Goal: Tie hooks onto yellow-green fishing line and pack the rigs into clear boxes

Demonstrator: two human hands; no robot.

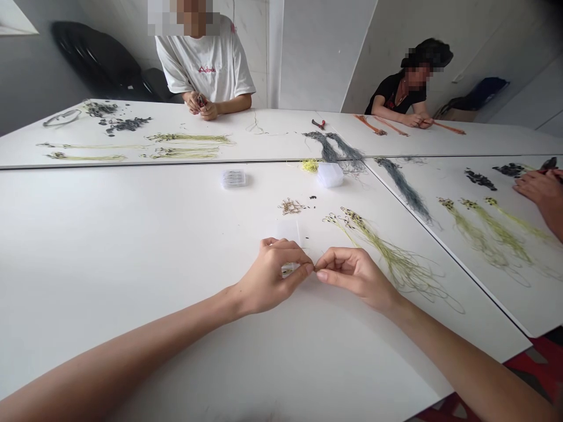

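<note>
My left hand (272, 275) and my right hand (352, 272) meet fingertip to fingertip low over the white table (132, 246). Both are pinched closed on something very small that I cannot make out. A small clear piece shows under my left fingers. Just right of my right hand lies a bundle of yellow-green lines (387, 252) with dark ends. Beyond my hands sit a little heap of small hooks (291, 206) and some tiny dark beads (312, 197).
Two clear plastic boxes (233, 178) (331, 174) stand further back, near grey line bundles (338, 149). Two people sit at the far tables, their hands busy. Another person's hand (539, 187) rests at the right edge beside more yellow-green lines (488, 231).
</note>
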